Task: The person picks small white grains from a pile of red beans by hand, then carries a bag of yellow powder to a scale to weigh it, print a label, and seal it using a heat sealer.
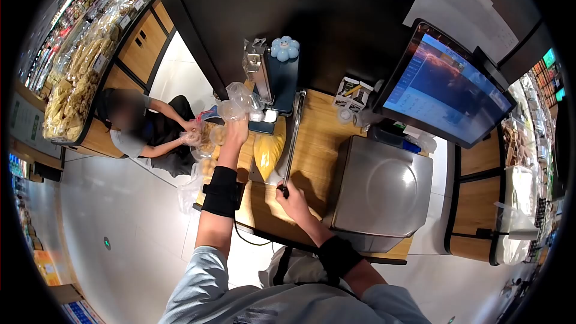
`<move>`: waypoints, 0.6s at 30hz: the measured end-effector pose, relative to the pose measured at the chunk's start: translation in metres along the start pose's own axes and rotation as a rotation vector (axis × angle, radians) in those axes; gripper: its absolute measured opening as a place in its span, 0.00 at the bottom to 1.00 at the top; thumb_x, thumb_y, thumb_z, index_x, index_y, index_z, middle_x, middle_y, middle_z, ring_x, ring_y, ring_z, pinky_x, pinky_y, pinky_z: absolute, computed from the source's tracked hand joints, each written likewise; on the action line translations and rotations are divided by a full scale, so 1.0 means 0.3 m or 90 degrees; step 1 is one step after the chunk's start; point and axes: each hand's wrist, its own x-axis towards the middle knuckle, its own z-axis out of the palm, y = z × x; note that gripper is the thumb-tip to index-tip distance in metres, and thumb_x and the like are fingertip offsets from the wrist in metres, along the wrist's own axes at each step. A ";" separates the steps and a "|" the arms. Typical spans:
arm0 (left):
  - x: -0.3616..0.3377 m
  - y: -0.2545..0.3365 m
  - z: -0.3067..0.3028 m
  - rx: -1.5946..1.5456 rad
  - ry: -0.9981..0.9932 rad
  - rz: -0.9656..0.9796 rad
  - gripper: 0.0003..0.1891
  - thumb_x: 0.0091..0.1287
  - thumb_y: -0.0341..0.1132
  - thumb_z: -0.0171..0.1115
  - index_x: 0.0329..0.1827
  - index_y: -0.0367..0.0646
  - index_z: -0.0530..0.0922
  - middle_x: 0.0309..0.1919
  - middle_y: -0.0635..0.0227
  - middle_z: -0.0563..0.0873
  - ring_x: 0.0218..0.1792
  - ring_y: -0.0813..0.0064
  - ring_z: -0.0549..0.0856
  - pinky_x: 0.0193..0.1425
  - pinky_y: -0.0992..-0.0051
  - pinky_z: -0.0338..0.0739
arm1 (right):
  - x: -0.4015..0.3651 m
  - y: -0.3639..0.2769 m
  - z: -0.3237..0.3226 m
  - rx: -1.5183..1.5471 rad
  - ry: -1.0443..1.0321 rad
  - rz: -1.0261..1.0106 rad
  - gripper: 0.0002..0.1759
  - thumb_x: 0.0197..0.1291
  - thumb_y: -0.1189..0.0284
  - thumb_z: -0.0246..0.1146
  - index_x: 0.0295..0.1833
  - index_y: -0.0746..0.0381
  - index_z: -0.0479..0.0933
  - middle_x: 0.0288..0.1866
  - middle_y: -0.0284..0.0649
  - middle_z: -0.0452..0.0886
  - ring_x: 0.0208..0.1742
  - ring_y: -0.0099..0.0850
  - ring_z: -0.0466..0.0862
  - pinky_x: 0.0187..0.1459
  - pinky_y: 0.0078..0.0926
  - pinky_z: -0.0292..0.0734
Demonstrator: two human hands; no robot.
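Observation:
My left hand (238, 132) is closed on crumpled clear plastic (240, 97), which looks like a bag's gathered end, beside a blue machine (282, 81) with a blue flower-shaped piece (284, 48) on it. The plastic partly hides my fingers. My right hand (294, 201) is wrapped round the black handle of a long metal lever (294, 138) that runs along the machine's right side. Between my hands, a clear bag of yellow food (269, 153) lies on the wooden counter (318, 138).
A steel-topped scale (384, 186) fills the counter's right side, below a tilted screen (447, 90). A small box (353, 94) stands at the back. On the left a seated person (156, 126) handles plastic bags, near shelves of bagged goods (81, 78).

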 end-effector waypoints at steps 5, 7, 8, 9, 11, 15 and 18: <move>-0.029 -0.046 0.009 -0.014 0.036 -0.016 0.23 0.70 0.47 0.41 0.57 0.40 0.71 0.57 0.44 0.74 0.59 0.44 0.70 0.64 0.57 0.62 | -0.016 0.144 0.037 -0.151 -0.036 -0.008 0.18 0.57 0.66 0.64 0.49 0.62 0.69 0.34 0.54 0.79 0.36 0.56 0.79 0.36 0.43 0.75; -0.006 -0.108 0.010 0.174 -0.006 0.020 0.22 0.68 0.48 0.43 0.54 0.42 0.73 0.53 0.45 0.77 0.55 0.43 0.74 0.59 0.55 0.68 | -0.003 0.147 0.030 -0.158 -0.025 -0.014 0.19 0.57 0.65 0.64 0.50 0.62 0.69 0.36 0.55 0.79 0.37 0.56 0.80 0.37 0.44 0.75; 0.008 -0.042 -0.024 0.237 -0.059 -0.032 0.20 0.66 0.46 0.45 0.52 0.44 0.76 0.50 0.46 0.79 0.50 0.44 0.78 0.53 0.54 0.72 | -0.011 0.141 0.032 -0.166 -0.024 -0.003 0.19 0.57 0.64 0.63 0.50 0.62 0.69 0.36 0.55 0.79 0.38 0.56 0.80 0.37 0.44 0.75; 0.004 0.021 -0.057 0.240 -0.064 -0.032 0.20 0.66 0.46 0.45 0.52 0.44 0.76 0.50 0.46 0.79 0.50 0.44 0.78 0.53 0.54 0.72 | -0.026 0.138 0.036 -0.172 -0.025 0.009 0.20 0.58 0.63 0.63 0.50 0.62 0.69 0.36 0.55 0.80 0.38 0.56 0.80 0.37 0.45 0.75; 0.016 0.118 -0.093 0.269 -0.080 -0.060 0.18 0.64 0.44 0.47 0.51 0.44 0.76 0.48 0.47 0.80 0.49 0.46 0.79 0.52 0.54 0.73 | -0.017 0.129 0.024 -0.194 -0.054 0.037 0.22 0.58 0.58 0.61 0.51 0.63 0.70 0.44 0.52 0.80 0.42 0.55 0.79 0.40 0.47 0.75; 0.035 0.123 -0.091 0.295 -0.043 -0.039 0.18 0.63 0.44 0.49 0.50 0.45 0.77 0.45 0.48 0.82 0.47 0.47 0.80 0.50 0.54 0.73 | -0.035 0.103 0.017 -0.197 -0.052 0.035 0.21 0.60 0.58 0.60 0.49 0.64 0.69 0.42 0.54 0.80 0.41 0.55 0.80 0.39 0.48 0.75; 0.071 0.137 -0.105 0.316 -0.080 -0.020 0.17 0.62 0.44 0.50 0.47 0.45 0.79 0.41 0.48 0.83 0.44 0.45 0.81 0.48 0.53 0.74 | -0.015 0.002 -0.031 -0.196 -0.064 0.017 0.21 0.60 0.58 0.60 0.48 0.64 0.69 0.36 0.55 0.80 0.37 0.56 0.80 0.37 0.47 0.75</move>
